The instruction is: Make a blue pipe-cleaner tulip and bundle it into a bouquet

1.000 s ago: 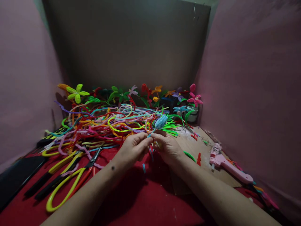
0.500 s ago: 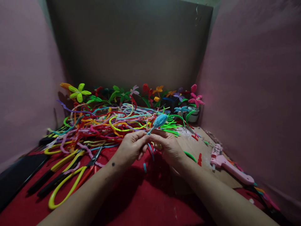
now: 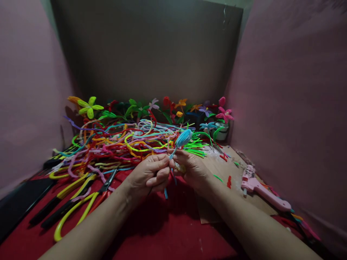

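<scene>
A light-blue pipe-cleaner flower bud [image 3: 183, 138] stands tilted above my fingertips, its thin stem running down between both hands. My left hand [image 3: 155, 171] is closed, with thumb and forefinger pinching the lower stem. Beside it, my right hand [image 3: 191, 167] also pinches the stem, just under the bud. Something small and pale yellow [image 3: 179, 167] shows within the right hand's curled fingers; I cannot make out what it is. Below the hands a short blue pipe-cleaner piece [image 3: 166, 193] is seen against the red cloth [image 3: 162, 231].
Loose coloured pipe cleaners [image 3: 114, 141] lie heaped behind my hands. Finished flowers [image 3: 90, 107] line the back. At left are yellow-handled scissors [image 3: 61, 225], black-and-yellow pliers [image 3: 52, 207] and a black flat object [image 3: 24, 198]. A pink glue gun [image 3: 267, 193] rests on cardboard [image 3: 217, 173] at right.
My left hand has rolled round the stem, its curled fingers now facing me more. The bud stays in nearly the same place. The whole view has shifted slightly.
</scene>
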Motion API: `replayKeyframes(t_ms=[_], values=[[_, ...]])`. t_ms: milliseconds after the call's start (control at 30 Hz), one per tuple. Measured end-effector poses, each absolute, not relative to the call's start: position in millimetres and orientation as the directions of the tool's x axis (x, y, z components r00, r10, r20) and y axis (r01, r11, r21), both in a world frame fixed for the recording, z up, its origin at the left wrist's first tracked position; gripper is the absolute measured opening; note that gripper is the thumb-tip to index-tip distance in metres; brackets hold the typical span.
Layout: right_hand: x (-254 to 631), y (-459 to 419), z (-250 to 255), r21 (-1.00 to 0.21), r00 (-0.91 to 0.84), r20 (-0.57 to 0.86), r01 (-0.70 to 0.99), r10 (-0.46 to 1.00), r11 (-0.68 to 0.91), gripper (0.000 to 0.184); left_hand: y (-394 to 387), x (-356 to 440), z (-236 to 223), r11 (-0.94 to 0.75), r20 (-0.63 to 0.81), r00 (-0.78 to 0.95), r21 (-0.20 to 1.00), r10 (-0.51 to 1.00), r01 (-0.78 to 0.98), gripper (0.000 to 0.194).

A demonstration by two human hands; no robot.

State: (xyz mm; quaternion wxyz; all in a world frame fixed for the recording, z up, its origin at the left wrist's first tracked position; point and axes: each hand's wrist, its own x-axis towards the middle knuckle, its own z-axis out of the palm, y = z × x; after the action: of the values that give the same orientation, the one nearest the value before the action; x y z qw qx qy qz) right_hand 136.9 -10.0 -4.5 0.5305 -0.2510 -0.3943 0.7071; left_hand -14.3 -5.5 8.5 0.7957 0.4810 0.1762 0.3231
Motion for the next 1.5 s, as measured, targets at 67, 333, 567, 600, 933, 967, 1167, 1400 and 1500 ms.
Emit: replayKeyframes(t_ms=[67, 333, 567, 600, 933, 967, 1167, 1400, 1500], values=[[137, -10, -5, -0.819, -0.315, 0.078, -0.561, 0.946, -0.119, 0.024, -6, -15, 9, 0.330, 0.022, 0.737, 0.884, 0.676, -0.330, 0.017], [130, -12, -7, -0.796, -0.047, 0.021, -0.605, 0.999, -0.012, 0.018, -7, -4, 11, -0.293, 0.226, 0.328, 0.940, 0.917, 0.172, 0.021], [124, -18, -5, -0.801, -0.015, -0.007, -0.599, 1.000, -0.015, 0.019, -7, -4, -6, -0.590, 0.522, 0.279, 0.662, 0.806, 0.463, 0.012], [124, -18, -5, -0.806, -0.033, 0.002, -0.592, 0.999, -0.018, 0.021, -7, -4, -4, -0.576, 0.508, 0.273, 0.698, 0.817, 0.426, 0.012], [132, -12, -6, -0.825, -0.195, 0.073, -0.563, 0.978, -0.051, 0.027, -9, -5, 16, 0.028, 0.048, 0.472, 0.988, 0.880, -0.153, 0.022], [133, -12, -6, -0.823, -0.216, 0.072, -0.565, 0.974, -0.064, 0.027, -8, -6, 14, 0.090, 0.027, 0.521, 0.976, 0.853, -0.198, 0.021], [134, -10, -10, -0.800, -0.279, 0.076, -0.590, 0.957, -0.109, 0.026, -6, -10, 11, 0.285, 0.001, 0.701, 0.913, 0.714, -0.292, 0.014], [129, -14, -10, -0.810, -0.109, 0.086, -0.587, 0.990, 0.006, 0.020, -11, -2, 7, -0.456, 0.370, 0.326, 0.856, 0.870, 0.245, 0.017], [129, -15, -10, -0.837, -0.099, 0.078, -0.547, 0.992, 0.011, 0.022, -10, -1, 1, -0.564, 0.488, 0.282, 0.734, 0.826, 0.379, 0.017]])
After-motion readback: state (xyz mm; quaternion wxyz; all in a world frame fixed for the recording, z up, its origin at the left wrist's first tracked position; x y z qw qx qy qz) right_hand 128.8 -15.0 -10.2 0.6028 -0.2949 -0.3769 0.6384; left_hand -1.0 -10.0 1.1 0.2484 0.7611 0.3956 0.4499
